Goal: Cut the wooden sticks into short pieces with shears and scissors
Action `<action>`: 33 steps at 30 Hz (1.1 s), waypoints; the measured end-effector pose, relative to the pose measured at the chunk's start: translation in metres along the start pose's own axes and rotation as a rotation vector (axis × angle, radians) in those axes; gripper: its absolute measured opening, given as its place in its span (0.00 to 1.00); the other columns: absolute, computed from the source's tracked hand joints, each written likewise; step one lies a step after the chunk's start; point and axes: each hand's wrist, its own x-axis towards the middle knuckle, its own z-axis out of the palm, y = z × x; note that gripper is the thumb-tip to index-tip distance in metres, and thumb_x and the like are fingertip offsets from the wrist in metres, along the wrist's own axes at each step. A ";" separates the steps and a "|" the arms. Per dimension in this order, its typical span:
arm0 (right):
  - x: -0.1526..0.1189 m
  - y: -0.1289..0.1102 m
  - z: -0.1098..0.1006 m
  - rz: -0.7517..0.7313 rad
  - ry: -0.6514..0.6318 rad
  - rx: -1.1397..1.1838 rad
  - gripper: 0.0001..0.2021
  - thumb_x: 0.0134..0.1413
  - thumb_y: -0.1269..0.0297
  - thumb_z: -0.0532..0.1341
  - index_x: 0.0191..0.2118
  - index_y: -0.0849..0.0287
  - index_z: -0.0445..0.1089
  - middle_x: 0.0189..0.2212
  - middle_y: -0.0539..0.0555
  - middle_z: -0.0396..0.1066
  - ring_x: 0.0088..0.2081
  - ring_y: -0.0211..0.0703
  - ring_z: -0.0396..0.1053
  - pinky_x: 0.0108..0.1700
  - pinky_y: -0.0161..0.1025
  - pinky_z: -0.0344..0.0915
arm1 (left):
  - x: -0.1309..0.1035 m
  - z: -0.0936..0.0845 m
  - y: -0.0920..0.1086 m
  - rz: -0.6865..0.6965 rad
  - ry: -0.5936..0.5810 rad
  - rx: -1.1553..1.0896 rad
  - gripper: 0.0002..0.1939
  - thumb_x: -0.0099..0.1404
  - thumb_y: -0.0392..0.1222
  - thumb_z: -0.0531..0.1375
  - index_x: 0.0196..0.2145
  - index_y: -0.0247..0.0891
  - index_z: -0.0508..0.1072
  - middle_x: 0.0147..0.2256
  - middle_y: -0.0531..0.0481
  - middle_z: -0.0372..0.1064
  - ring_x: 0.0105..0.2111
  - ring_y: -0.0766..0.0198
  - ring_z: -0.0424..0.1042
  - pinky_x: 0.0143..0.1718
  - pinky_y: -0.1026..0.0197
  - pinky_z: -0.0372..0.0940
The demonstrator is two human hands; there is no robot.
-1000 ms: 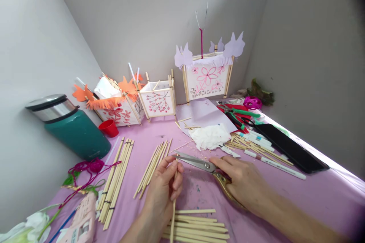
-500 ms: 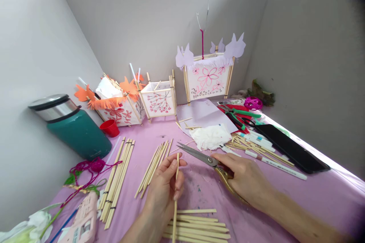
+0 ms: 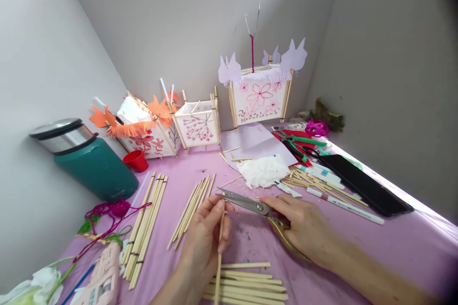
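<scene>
My left hand (image 3: pixel 207 228) pinches a thin wooden stick (image 3: pixel 219 267) upright, its top end showing just above the fingertips. My right hand (image 3: pixel 304 224) is closed round the gold handles of a pair of scissors (image 3: pixel 259 207). Their grey blades point left and lie at the stick's top end, slightly apart at the tips. Below my left hand, several cut sticks (image 3: pixel 250 288) lie side by side near the front edge. Another loose bunch of sticks (image 3: pixel 193 209) lies just left of the hand.
Sticks bound with black bands (image 3: pixel 145 228) lie at left, beside magenta yarn (image 3: pixel 119 207) and a pink glue gun (image 3: pixel 103 276). A green bottle (image 3: pixel 95 167) and red cup (image 3: pixel 136 160) stand behind. Paper lanterns (image 3: pixel 198 128) line the back. Crumpled tissue (image 3: pixel 263 171), pliers (image 3: pixel 296 143) and a phone (image 3: pixel 365 183) lie right.
The scissors have moved left and slightly down, so their blades now reach the stick's top end. The left hand keeps its pinch, and the view has shifted slightly.
</scene>
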 end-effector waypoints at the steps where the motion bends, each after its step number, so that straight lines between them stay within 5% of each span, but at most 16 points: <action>1: 0.000 0.000 0.000 0.000 0.002 0.001 0.22 0.50 0.77 0.55 0.51 0.51 0.68 0.33 0.52 0.72 0.34 0.43 0.69 0.36 0.38 0.62 | 0.000 0.000 0.000 0.007 -0.003 0.004 0.08 0.58 0.40 0.63 0.33 0.35 0.67 0.27 0.55 0.69 0.11 0.79 0.53 0.08 0.75 0.46; 14: 0.000 -0.007 -0.002 0.004 0.050 0.056 0.14 0.56 0.71 0.55 0.43 0.52 0.74 0.30 0.52 0.75 0.30 0.40 0.71 0.33 0.34 0.63 | 0.000 0.000 0.000 0.017 0.031 0.022 0.09 0.58 0.41 0.64 0.34 0.35 0.69 0.26 0.54 0.71 0.11 0.79 0.52 0.09 0.75 0.46; 25: 0.002 0.003 0.000 -0.031 0.066 -0.015 0.23 0.49 0.76 0.55 0.51 0.52 0.69 0.34 0.53 0.73 0.34 0.42 0.70 0.36 0.36 0.63 | 0.002 0.001 0.001 0.001 0.091 0.040 0.12 0.57 0.43 0.64 0.36 0.34 0.69 0.25 0.51 0.73 0.10 0.77 0.53 0.09 0.72 0.47; 33: 0.001 0.005 0.000 -0.030 0.007 -0.057 0.24 0.49 0.77 0.55 0.51 0.52 0.68 0.33 0.53 0.71 0.34 0.44 0.69 0.36 0.38 0.61 | -0.002 0.001 0.000 0.007 0.082 0.195 0.15 0.58 0.49 0.62 0.27 0.32 0.71 0.21 0.53 0.68 0.10 0.79 0.48 0.10 0.71 0.40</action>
